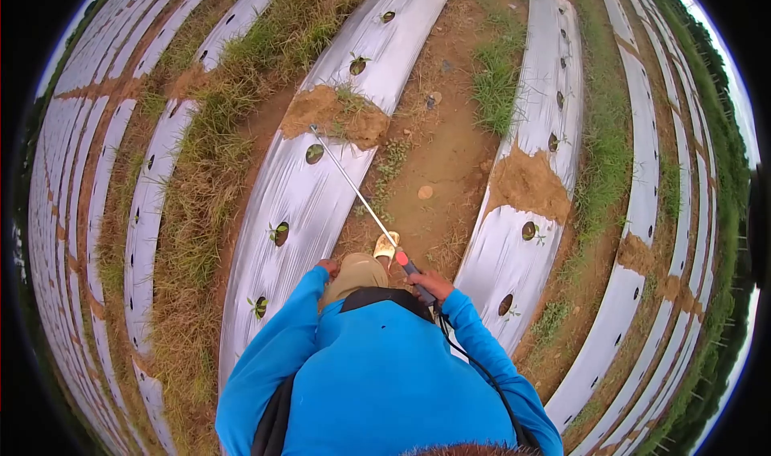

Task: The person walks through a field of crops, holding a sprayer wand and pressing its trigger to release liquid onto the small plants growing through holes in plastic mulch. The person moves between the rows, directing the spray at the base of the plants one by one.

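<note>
My right hand (431, 286) is wrapped around the grey handle of a sprayer wand (353, 186), which has a red part near its grip. The thin metal tube slants forward and left, and its nozzle end (313, 127) is over the soil at the edge of a patch in the plastic, just above a planting hole (315, 154). From the handle a black hose (454, 342) runs back along my right arm. My left hand (328, 266) is low beside my left thigh, its fingers too small to make out. Seedlings (279, 233) grow in holes of the bed on the left.
Silvery plastic-covered beds (297, 191) run lengthwise, with another bed (514, 247) to my right. A dirt path (442, 151) lies between them, where my yellowish shoe (386, 245) steps. Tall grass (201, 191) borders the left bed. Bare soil patches (530, 184) interrupt the plastic.
</note>
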`<control>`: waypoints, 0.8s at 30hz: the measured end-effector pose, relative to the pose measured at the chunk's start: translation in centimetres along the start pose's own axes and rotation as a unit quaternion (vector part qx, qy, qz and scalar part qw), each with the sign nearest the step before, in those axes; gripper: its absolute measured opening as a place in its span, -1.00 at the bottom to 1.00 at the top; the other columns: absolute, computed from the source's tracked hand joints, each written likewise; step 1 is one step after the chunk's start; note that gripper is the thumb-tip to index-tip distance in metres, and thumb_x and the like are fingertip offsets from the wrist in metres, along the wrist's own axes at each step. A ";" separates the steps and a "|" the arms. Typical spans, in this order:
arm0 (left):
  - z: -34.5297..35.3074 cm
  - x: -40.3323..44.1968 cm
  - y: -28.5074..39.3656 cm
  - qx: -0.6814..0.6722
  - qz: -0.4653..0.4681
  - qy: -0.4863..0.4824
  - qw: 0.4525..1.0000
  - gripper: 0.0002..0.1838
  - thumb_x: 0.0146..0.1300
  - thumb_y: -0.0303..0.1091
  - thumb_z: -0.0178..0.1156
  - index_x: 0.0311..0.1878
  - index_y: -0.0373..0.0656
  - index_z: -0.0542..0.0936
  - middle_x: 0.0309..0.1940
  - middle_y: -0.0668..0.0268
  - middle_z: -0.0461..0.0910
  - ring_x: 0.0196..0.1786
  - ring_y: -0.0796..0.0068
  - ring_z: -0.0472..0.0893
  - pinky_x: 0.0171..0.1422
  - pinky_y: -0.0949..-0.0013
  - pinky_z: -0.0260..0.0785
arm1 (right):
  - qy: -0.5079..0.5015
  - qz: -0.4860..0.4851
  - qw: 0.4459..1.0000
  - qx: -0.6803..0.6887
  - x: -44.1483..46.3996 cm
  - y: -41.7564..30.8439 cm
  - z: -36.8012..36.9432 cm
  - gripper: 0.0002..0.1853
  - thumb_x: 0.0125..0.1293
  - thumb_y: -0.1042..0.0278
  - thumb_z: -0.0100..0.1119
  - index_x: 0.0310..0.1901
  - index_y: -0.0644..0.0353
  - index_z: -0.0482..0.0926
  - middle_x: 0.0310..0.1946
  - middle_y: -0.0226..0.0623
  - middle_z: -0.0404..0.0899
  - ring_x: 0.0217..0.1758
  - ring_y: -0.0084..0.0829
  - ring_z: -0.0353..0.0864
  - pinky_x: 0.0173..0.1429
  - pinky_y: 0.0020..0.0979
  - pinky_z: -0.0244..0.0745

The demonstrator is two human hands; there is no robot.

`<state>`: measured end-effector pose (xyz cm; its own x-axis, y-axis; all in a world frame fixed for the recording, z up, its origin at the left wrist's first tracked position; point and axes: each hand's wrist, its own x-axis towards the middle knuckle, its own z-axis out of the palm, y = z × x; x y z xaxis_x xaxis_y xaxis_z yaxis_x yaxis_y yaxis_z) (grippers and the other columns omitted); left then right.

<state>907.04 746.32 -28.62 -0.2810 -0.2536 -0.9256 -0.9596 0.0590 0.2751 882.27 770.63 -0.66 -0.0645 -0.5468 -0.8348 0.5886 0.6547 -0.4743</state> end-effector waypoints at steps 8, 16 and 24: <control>-14.0 0.4 27.6 -0.239 0.164 0.037 0.956 -0.74 0.23 -0.15 -0.04 -0.27 -0.12 0.51 -0.52 0.43 0.50 -0.58 0.66 0.41 -0.53 0.50 0.25 | -0.042 -0.049 0.996 0.059 6.6 -16.1 -9.7 -0.69 0.06 0.08 0.14 -0.28 0.10 0.37 -0.68 -0.44 0.33 -0.74 -0.64 0.27 -0.73 -0.58 0.10; -18.4 8.4 39.5 -0.162 -0.009 0.054 0.985 -0.67 0.09 -0.05 0.00 -0.22 -0.08 0.51 -0.45 0.35 0.51 -0.51 0.52 0.48 -0.49 0.38 0.32 | -0.068 -0.068 0.995 -0.034 16.1 -31.9 -24.3 -0.63 0.01 0.07 0.17 -0.27 0.17 0.42 -0.61 -0.42 0.37 -0.66 -0.63 0.34 -0.66 -0.59 0.17; -21.4 17.8 46.1 0.040 0.212 0.106 0.971 -0.68 0.04 -0.12 0.00 -0.31 -0.14 0.59 -0.33 0.14 0.58 -0.26 0.26 0.58 -0.11 0.26 0.40 | -0.070 -0.088 0.990 -0.086 19.5 -48.9 -38.1 -0.57 -0.01 -0.01 0.22 -0.34 0.23 0.43 -0.63 -0.41 0.37 -0.68 -0.61 0.32 -0.66 -0.55 0.19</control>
<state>858.09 723.88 -26.88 -0.6495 -0.3829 -0.6570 -0.7590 0.2740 0.5906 821.54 747.83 -4.43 -0.0334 -0.7192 -0.6940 0.4325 0.6156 -0.6588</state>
